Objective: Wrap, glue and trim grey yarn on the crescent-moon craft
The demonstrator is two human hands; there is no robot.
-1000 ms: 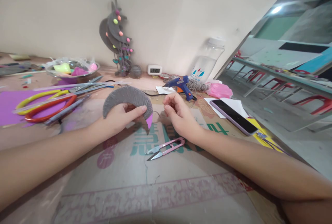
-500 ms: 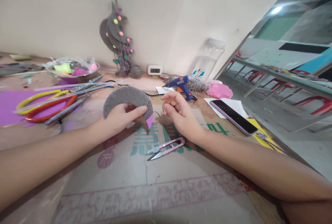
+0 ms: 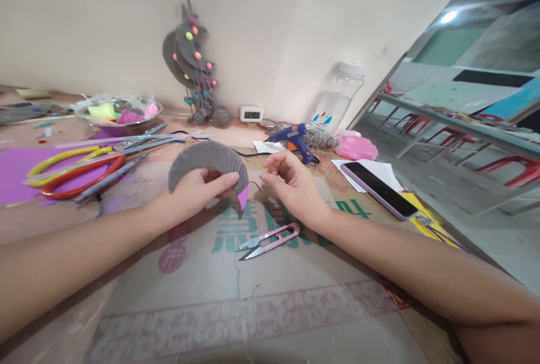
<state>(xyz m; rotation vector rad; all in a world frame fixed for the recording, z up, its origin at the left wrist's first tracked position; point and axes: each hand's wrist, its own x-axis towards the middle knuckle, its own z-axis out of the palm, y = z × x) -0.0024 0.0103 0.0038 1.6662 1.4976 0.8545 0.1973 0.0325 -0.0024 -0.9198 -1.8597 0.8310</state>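
Note:
My left hand (image 3: 198,191) grips a crescent-shaped card (image 3: 206,160) wound with grey yarn, its bare pink tip (image 3: 243,197) showing at the right end. A thin grey strand (image 3: 255,184) runs from that tip to my right hand (image 3: 291,183), whose fingers are curled in a pinch on it. Pink thread snips (image 3: 268,241) lie on the cardboard sheet (image 3: 236,291) just in front of my right wrist.
A blue glue gun (image 3: 295,138) and yarn bundle lie behind my right hand; a phone (image 3: 378,188) rests at right. Large yellow and red scissors (image 3: 71,170), a metal bowl (image 3: 116,113), a grey moon ornament (image 3: 192,63), a small clock (image 3: 252,113) and a plastic jar (image 3: 340,99) stand further back.
My right hand has loosened from a tighter fist and shifted slightly right and down with the strand. My left hand and the wound crescent have stayed in place.

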